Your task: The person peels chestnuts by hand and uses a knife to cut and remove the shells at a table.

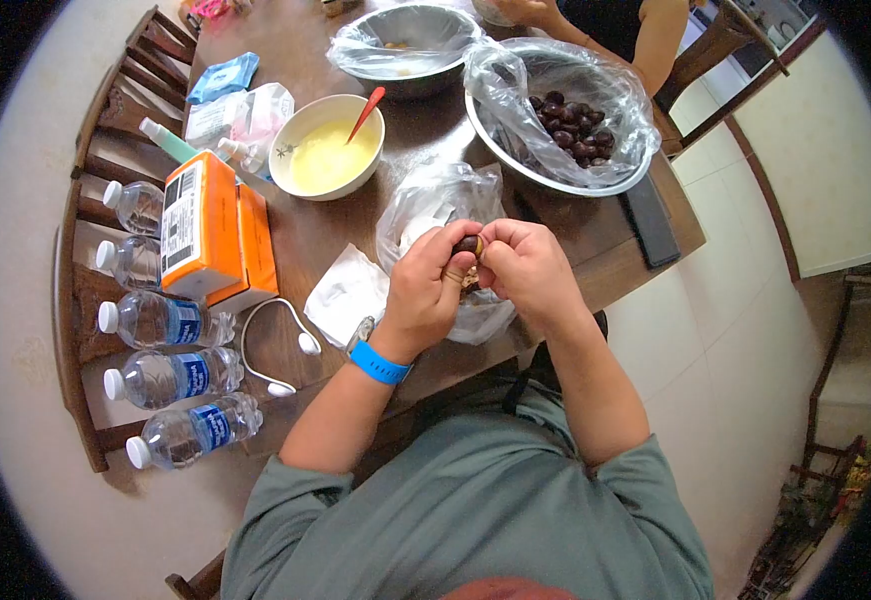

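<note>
Chestnut (466, 244), smooth and rounded, could slip or crumble if squeezed too hard or unevenly, and might then drop into the bag (480, 325) below or onto the tabletop (305, 235). It sits above the bag, grasped between the left hand's (430, 285) thumb and bent forefinger, its yellow edge facing the right hand (527, 268), whose fingers are bunched and appear to pinch that edge, the exact contact being partly hidden. Beyond, the bowl (555, 186) of darker nuts (577, 128) stands apart from both hands.
</note>
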{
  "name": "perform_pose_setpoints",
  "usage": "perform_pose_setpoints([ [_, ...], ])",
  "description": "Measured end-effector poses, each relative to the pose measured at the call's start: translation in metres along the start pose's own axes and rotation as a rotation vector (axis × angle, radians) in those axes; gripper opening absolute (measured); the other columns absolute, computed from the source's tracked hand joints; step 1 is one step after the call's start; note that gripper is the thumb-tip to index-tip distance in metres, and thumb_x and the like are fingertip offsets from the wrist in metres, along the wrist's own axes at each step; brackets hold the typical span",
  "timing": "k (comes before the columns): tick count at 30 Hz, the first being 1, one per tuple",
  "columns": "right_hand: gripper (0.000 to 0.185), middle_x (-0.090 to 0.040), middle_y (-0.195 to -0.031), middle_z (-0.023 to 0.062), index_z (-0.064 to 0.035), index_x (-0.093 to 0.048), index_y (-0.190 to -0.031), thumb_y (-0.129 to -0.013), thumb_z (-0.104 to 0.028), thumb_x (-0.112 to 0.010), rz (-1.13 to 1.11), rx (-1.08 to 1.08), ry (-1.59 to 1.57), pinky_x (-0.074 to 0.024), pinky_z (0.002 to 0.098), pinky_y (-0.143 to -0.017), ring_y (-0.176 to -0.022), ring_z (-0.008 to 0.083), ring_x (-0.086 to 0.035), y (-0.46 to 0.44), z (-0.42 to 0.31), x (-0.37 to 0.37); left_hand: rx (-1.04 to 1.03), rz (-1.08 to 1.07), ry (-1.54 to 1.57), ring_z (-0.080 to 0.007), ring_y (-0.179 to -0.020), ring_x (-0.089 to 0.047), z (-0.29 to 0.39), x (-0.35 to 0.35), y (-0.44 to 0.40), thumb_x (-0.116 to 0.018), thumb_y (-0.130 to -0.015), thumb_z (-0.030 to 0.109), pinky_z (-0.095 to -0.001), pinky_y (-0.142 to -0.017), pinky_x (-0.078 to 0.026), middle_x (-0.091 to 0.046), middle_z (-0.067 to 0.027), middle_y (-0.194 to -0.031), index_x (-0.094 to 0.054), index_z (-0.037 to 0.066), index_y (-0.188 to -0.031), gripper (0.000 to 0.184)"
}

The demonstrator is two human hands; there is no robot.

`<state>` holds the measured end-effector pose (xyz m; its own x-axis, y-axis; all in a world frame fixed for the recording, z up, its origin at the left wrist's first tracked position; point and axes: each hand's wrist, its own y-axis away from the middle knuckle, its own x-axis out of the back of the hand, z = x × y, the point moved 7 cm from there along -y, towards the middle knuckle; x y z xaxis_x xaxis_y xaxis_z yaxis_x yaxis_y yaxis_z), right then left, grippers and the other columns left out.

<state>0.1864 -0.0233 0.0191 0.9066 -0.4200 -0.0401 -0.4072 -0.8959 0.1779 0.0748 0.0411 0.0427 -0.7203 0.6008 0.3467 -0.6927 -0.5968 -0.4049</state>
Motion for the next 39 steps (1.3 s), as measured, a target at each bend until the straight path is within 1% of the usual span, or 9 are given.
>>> perform_pose_setpoints([
  [2, 0.017, -0.061, -0.063, 0.0034, 0.0001, -0.062, -0.075, -0.082, -0.01, -0.051, 0.002, 0.012, 0.08, -0.0433, 0.0249, -0.051, -0.055, 0.0086, -0.055, -0.001, 0.0, 0.004, 0.002, 0.011, 0.016, -0.0269, -0.093, -0.063, 0.0, 0.0, 0.0, -0.055, -0.096, 0.02, -0.0332, -0.082, -0.048, -0.065, -0.0147, -0.101, -0.06, 0.002, -0.114, 0.026],
  [9, 0.014, -0.06, -0.062, 0.0032, -0.001, -0.06, -0.074, -0.082, -0.008, -0.05, 0.012, 0.03, -0.019, -0.0417, 0.0247, -0.049, -0.052, 0.0081, -0.052, 0.0, -0.002, -0.002, 0.217, -0.036, 0.443, -0.0099, -0.092, -0.057, -0.025, -0.009, 0.007, -0.05, -0.1, 0.022, -0.0238, -0.08, -0.048, -0.062, -0.004, -0.103, -0.056, 0.002, -0.122, 0.03],
  [15, 0.01, -0.06, -0.064, 0.0047, -0.0016, -0.06, -0.082, -0.082, -0.007, -0.052, -0.041, -0.091, -0.303, -0.0382, 0.0216, -0.044, -0.048, 0.0072, -0.048, 0.004, 0.003, -0.006, 0.252, -0.109, 0.628, -0.0081, -0.088, -0.056, -0.029, -0.012, 0.005, -0.051, -0.099, 0.03, -0.0216, -0.077, -0.047, -0.06, -0.0019, -0.105, -0.052, 0.004, -0.129, 0.039],
  [21, 0.011, -0.061, -0.065, 0.007, 0.0004, -0.061, -0.085, -0.084, -0.008, -0.053, -0.035, -0.102, -0.326, -0.0352, 0.0196, -0.042, -0.045, 0.0056, -0.047, 0.003, 0.003, -0.003, 0.187, -0.087, 0.419, -0.0121, -0.086, -0.057, -0.031, -0.007, 0.003, -0.054, -0.098, 0.027, -0.0248, -0.076, -0.046, -0.061, -0.003, -0.102, -0.057, 0.004, -0.124, 0.034],
  [24, 0.009, -0.061, -0.065, 0.0079, 0.0011, -0.059, -0.086, -0.085, -0.006, -0.054, -0.033, -0.083, -0.252, -0.0322, 0.0182, -0.04, -0.044, 0.005, -0.045, 0.003, 0.005, -0.001, -0.091, -0.019, 0.046, -0.0186, -0.086, -0.059, -0.006, 0.002, -0.005, -0.055, -0.096, 0.022, -0.0286, -0.078, -0.047, -0.061, -0.007, -0.099, -0.06, 0.003, -0.118, 0.029],
  [30, 0.01, -0.059, -0.064, 0.0043, -0.0006, -0.06, -0.083, -0.085, -0.006, -0.051, -0.029, -0.083, -0.172, -0.0322, 0.0183, -0.04, -0.046, 0.0047, -0.046, 0.003, 0.008, 0.0, -0.039, -0.015, 0.009, -0.0223, -0.086, -0.06, -0.005, 0.0, -0.003, -0.055, -0.095, 0.019, -0.0295, -0.079, -0.046, -0.062, -0.0111, -0.095, -0.061, 0.002, -0.114, 0.026],
  [33, 0.012, -0.058, -0.063, 0.0023, -0.0021, -0.06, -0.08, -0.085, -0.006, -0.05, -0.004, -0.062, -0.101, -0.0326, 0.0189, -0.041, -0.046, 0.0047, -0.046, 0.0, 0.011, 0.0, -0.026, -0.003, 0.008, -0.03, -0.086, -0.06, -0.006, 0.001, -0.003, -0.057, -0.092, 0.014, -0.0346, -0.078, -0.048, -0.061, -0.0147, -0.093, -0.061, 0.002, -0.112, 0.023],
  [36, 0.014, -0.057, -0.061, 0.0014, -0.0025, -0.06, -0.076, -0.085, -0.008, -0.05, 0.03, -0.042, -0.032, -0.0348, 0.0212, -0.043, -0.048, 0.0057, -0.047, 0.0, 0.013, 0.001, 0.037, -0.02, 0.014, -0.0234, -0.087, -0.06, -0.009, 0.0, -0.002, -0.055, -0.095, 0.018, -0.0302, -0.078, -0.047, -0.062, -0.0118, -0.094, -0.061, 0.002, -0.113, 0.025],
  [39, 0.018, -0.058, -0.058, 0.002, -0.0011, -0.061, -0.072, -0.084, -0.012, -0.052, 0.039, -0.054, 0.031, -0.039, 0.0248, -0.047, -0.051, 0.0079, -0.051, -0.001, 0.012, 0.003, 0.013, -0.022, 0.005, -0.024, -0.088, -0.06, -0.006, -0.001, -0.003, -0.054, -0.095, 0.018, -0.0303, -0.079, -0.046, -0.062, -0.0122, -0.095, -0.06, 0.001, -0.113, 0.025],
])
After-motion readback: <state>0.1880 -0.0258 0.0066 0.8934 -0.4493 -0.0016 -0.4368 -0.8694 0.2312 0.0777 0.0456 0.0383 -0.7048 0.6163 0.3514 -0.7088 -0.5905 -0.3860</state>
